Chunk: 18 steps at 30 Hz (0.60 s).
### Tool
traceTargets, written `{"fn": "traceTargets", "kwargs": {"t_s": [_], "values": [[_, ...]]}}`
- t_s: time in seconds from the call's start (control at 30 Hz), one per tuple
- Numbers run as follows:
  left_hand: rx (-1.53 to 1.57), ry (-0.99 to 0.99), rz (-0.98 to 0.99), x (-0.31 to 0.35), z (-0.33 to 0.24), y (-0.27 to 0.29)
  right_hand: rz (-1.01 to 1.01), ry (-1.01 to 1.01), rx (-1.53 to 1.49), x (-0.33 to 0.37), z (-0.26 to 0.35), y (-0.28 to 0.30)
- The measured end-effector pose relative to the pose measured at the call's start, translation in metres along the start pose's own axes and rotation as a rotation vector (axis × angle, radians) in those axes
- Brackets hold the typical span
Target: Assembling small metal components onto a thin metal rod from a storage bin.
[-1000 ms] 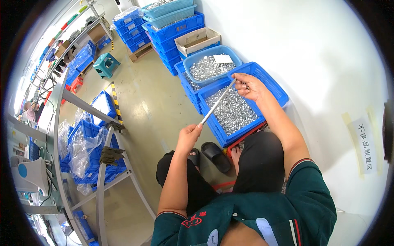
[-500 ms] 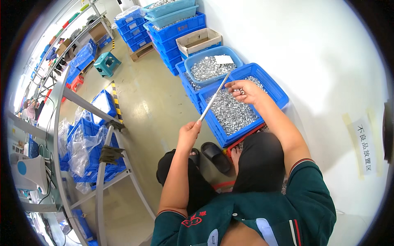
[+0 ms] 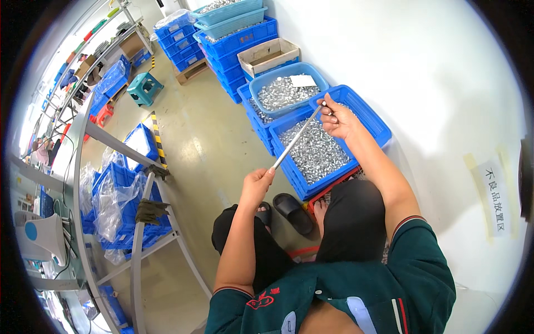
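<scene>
My left hand (image 3: 258, 185) is closed around the near end of a thin silvery rod (image 3: 296, 140), which slants up and to the right. At the rod's far end is my right hand (image 3: 338, 119), its thumb and forefinger pinched at the tip on a small metal part (image 3: 323, 104). More small dark-looking pieces seem to lie against its curled fingers, too small to make out. Below the rod and the right hand, many small shiny metal parts (image 3: 315, 153) fill the near side of a blue crate (image 3: 374, 114).
A light-blue basin (image 3: 257, 83) of metal parts with a white card stands just beyond. Farther back are a worn box (image 3: 261, 64) and stacked blue crates (image 3: 245, 42). A grey metal frame (image 3: 135, 250) rises on my left; a white wall (image 3: 423, 83) bounds the right.
My right hand has moved slightly up to the rod's far tip and now pinches there; before, it was beside the rod, just short of the tip. My left hand has dipped slightly.
</scene>
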<state>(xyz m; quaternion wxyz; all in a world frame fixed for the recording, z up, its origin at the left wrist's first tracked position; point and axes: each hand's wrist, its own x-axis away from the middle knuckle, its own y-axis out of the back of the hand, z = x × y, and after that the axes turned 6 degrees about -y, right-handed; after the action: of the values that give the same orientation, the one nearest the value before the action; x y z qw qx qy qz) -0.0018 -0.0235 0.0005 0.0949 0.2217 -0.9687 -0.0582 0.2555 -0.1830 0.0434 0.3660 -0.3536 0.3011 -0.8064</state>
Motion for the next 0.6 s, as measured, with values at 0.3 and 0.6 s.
{"fn": "traceTargets", "kwargs": {"t_s": [0.3,0.6], "values": [[0.002,-0.008,-0.001,0.0,-0.002,-0.002,0.007,-0.077,0.031,0.001,0.003,-0.003],[0.05,0.013,0.007,0.002,-0.004,-0.003,0.04,-0.108,0.173,0.006,-0.003,-0.019]]}}
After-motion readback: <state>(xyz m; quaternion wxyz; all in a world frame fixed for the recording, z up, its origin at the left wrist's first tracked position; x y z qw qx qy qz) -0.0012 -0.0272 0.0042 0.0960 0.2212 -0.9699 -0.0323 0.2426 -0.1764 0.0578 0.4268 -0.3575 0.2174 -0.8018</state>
